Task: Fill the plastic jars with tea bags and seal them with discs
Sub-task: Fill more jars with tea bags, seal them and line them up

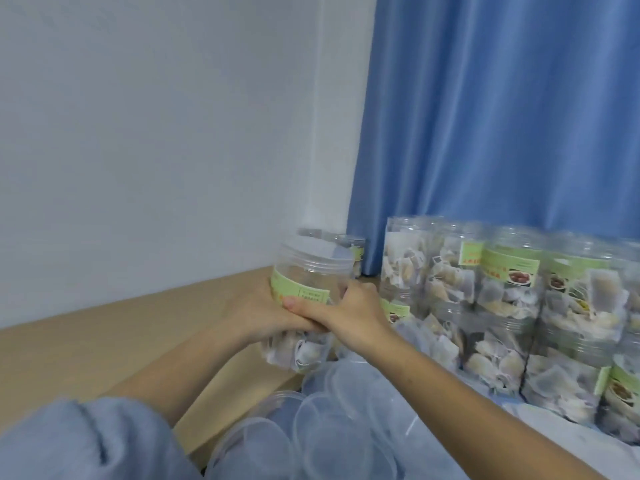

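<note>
Head camera looks forward over both forearms; close to wall [138, 133] and curtain [502, 116].

Soft, even, cool light fills the scene, with no hard shadows or glare. Above the right hand [349, 306] the blue curtain [502, 116] glows faintly. Everything looks slightly soft, and the jars [502, 306] right of that hand smear. Wide-angle bending tilts the edges.
</note>
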The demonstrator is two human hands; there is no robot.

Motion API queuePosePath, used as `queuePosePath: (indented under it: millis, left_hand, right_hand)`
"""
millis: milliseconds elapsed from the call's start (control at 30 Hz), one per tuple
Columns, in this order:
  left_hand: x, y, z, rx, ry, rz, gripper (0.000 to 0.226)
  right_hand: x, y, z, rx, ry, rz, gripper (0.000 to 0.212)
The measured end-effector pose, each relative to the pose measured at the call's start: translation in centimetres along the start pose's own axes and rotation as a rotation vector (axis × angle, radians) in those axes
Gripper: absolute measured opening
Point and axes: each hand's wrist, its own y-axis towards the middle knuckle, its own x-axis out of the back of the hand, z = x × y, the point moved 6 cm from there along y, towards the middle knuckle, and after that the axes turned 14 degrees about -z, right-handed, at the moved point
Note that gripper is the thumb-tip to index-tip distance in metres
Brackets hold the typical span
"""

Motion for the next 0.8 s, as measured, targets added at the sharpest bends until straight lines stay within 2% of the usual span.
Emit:
queuePosePath:
  millis: [100,167,233,433,500,567,633,667,733,800]
  left_hand:
    - [1.3,0.3,4.6,0.059,-0.043,-0.082,0.056]
    - [1.4,0.4,6.8,0.074,-0.042,-0.139,0.049]
    - [0.9,1.0,8.6,0.094,-0.036,-0.153,0.049]
    - [-1.9,3.9,13.0,0.228,0.024,-0.086,0.083]
    - [-3.0,5.1,13.7,0.263,0.041,-0.11,0.087]
    - [-4.7,6.5,13.6,0.257,-0.029,-0.156,0.079]
    - [-8.3,8.0,12.4,0.22,-0.241,-0.067,0.061]
    - [-10.6,8.7,11.3,0.188,-0.316,0.021,0.059]
    - [-14.3,10.4,9.2,0.151,-0.302,0.157,0.067]
    - [-15.7,12.1,8.0,0.204,-0.27,0.138,0.072]
  right_hand:
    - [-3.8,0.6,-1.4,-0.02,-0.095,0.028,0.099]
    - [-5.4,1.1,-2.5,-0.027,-0.152,0.056,0.112]
    - [-6.8,1.6,-3.4,-0.017,-0.207,0.093,0.114]
    - [-9.6,3.8,-7.2,-0.12,-0.337,0.203,0.111]
    - [-9.9,4.9,-8.6,-0.171,-0.32,0.248,0.103]
    - [-9.2,6.8,-10.3,-0.21,-0.267,0.214,0.069]
    - [-7.2,9.0,-12.4,-0.268,-0.354,0.109,0.036]
    - [-5.8,9.9,-13.6,-0.313,-0.416,0.058,0.033]
    - [-4.0,10.7,-15.2,-0.359,-0.451,0.011,0.04]
    - [-3.4,10.7,-15.4,-0.341,-0.406,0.066,0.043]
